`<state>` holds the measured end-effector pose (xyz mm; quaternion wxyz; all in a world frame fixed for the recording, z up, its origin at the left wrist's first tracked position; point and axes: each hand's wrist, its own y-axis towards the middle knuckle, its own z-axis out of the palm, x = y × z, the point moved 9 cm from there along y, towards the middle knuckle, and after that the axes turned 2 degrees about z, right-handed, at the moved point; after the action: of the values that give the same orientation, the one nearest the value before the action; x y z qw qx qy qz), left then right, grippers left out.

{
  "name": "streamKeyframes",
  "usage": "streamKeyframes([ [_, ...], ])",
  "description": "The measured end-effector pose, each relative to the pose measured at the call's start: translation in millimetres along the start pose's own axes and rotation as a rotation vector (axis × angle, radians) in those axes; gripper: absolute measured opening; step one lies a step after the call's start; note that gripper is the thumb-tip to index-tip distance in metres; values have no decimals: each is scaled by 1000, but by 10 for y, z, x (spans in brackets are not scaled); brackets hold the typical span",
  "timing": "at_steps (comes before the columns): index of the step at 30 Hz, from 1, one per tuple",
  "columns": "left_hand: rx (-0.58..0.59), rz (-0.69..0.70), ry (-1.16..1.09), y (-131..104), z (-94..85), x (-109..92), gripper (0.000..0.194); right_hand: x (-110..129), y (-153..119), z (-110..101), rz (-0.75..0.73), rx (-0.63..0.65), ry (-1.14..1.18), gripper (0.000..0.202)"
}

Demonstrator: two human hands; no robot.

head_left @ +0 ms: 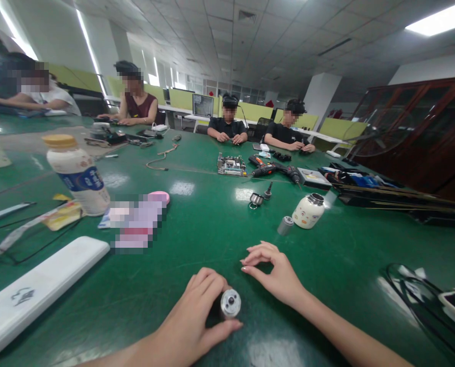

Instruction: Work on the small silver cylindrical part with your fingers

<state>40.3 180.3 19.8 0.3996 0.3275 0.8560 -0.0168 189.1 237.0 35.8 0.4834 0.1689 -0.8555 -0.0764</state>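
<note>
My left hand (200,311) is wrapped round a small silver metal cylinder (231,303) standing on the green table (196,234), thumb on the near side and fingers on the far side. Two dark spots and a centre hub show on its top. To the right, my right hand (275,272) hovers with nothing in it, its fingers curved and the thumb apart from them. A second silver cylinder (285,225) stands beyond that hand, beside a cream-coloured open-necked jar (309,210). Further off lie a small metal clip-like part (256,200) and a dark pointed part (268,190).
A long white case (44,290), a bottle (76,176) and a pink-edged item (159,198) are at left. A circuit board (232,164) and power drills (275,169) lie beyond. Black cables (399,295) curl at right. Several people sit around the table.
</note>
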Motion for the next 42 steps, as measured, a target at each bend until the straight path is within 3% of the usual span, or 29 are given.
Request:
streamKeyframes([
  [3, -1, 10, -2, 4, 1, -1, 22, 229, -79, -25, -4, -32, 139, 11],
  [8, -17, 24, -10, -10, 12, 25, 22, 604, -258, 133, -72, 68, 156, 13],
  [13, -3, 36, -13, -14, 30, 12, 18, 655, -310, 171, -115, 49, 73, 12],
  [18, -6, 16, -4, -9, 17, 14, 20, 637, -280, 27, -104, -20, 46, 20],
  [24, -10, 25, -15, -14, 14, 10, 19, 667, -306, 180, -119, 128, 109, 26],
  [27, 4, 21, -14, -11, 19, 8, 20, 696, -289, 137, -142, 72, 133, 19],
  [30, 18, 10, -13, -2, 16, 4, 22, 594, -201, -18, -83, -23, 157, 16],
  [33, 35, -14, -9, 5, 16, 9, 22, 309, -77, -133, 16, -69, 157, 14],
  [38, 46, -51, -15, 2, 26, 31, 24, -188, 52, -92, 65, -48, -40, 10],
  [42, 38, -37, -12, -1, 32, 36, 25, -108, -4, -161, 28, -161, 73, 12],
])
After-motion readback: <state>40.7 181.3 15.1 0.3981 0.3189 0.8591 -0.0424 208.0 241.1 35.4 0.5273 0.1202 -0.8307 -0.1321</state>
